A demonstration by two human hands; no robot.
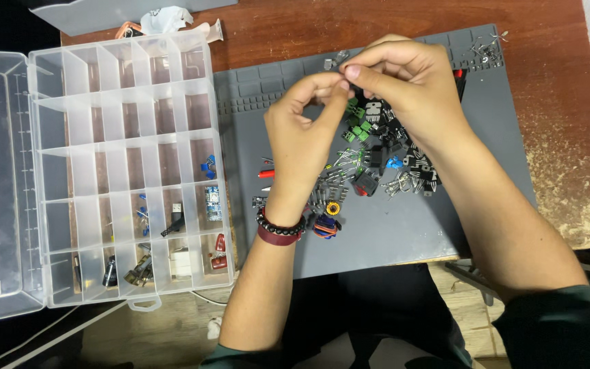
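A tiny electronic part (345, 76), too small to identify, is pinched between the fingertips of the left hand (303, 130) and right hand (404, 85), raised above a grey work mat (445, 219), seemingly for inspection. Below lies a pile of loose components (377, 160), green, black and blue. A clear compartment organiser (124, 171) stands open to the left, on a wooden table (554, 102).
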